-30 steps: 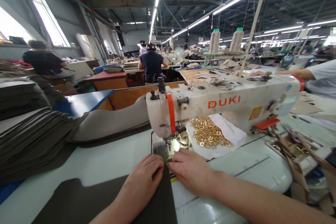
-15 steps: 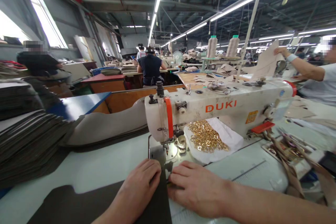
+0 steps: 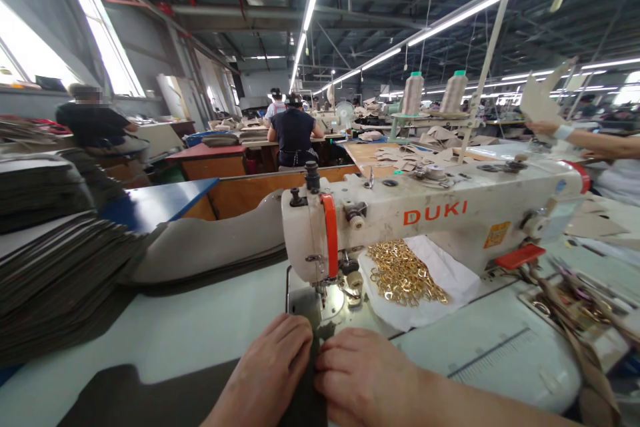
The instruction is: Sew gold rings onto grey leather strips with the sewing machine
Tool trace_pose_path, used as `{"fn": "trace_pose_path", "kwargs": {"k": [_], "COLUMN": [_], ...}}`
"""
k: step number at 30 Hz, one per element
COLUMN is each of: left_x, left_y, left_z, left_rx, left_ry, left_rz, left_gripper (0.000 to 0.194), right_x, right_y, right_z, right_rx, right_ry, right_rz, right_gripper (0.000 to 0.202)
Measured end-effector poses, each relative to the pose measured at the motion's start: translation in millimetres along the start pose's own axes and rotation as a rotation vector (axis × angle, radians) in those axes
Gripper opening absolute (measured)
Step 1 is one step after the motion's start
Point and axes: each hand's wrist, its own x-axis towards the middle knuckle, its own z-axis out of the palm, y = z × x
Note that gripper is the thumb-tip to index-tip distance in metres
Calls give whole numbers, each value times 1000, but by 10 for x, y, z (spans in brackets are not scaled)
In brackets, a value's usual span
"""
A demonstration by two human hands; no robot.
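Observation:
A dark grey-brown fabric panel (image 3: 170,395) lies on the pale machine bed, reaching up toward the presser foot of the white sewing machine (image 3: 385,197). My left hand (image 3: 273,363) rests on the panel with its fingers curled together, gripping near its right edge. Close beside it, my right hand (image 3: 367,370) has its fingers bent over that same edge. Both sets of fingertips are partly hidden. The needle area (image 3: 325,300) is just beyond my hands, lit by a small lamp.
Gold metal rings (image 3: 403,273) are heaped on a white cloth (image 3: 453,273) under the machine arm. Stacked dark panels (image 3: 55,273) fill the left side, with curved grey panels (image 3: 215,247) behind. At right, straps and tools lie in a tray (image 3: 555,310). Co-workers sit farther off.
The view has shifted slightly, so the machine appears farther right. My right hand has drawn back a little toward me, closer to the left hand. A co-worker's raised fabric at right has tilted.

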Motion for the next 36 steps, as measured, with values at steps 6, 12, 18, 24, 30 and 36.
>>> {"fn": "trace_pose_path", "kwargs": {"k": [6,12,18,24,30,36], "left_x": [22,52,36,17,30,14], "left_y": [-24,4,8,-17,5,22], "left_z": [20,7,-1,21,2,-62], "left_rx": [-20,-1,1,-26,-44,-56], "left_ry": [-7,17,4,-6,3,26], "left_rz": [19,32,39,11,-16,13], "left_gripper": [21,22,22,20,20,21], "right_x": [-12,-30,-31,-22,6,17], "right_y": [-6,-4,-4,-21,-39,-42], "right_z": [-8,34,26,-18,-49,14], "right_rx": [41,48,45,45,-8,-22], "right_ry": [-5,11,-11,0,88,84], "right_rz": [19,23,36,66,137,154], "right_gripper": [19,18,20,18,20,18]}}
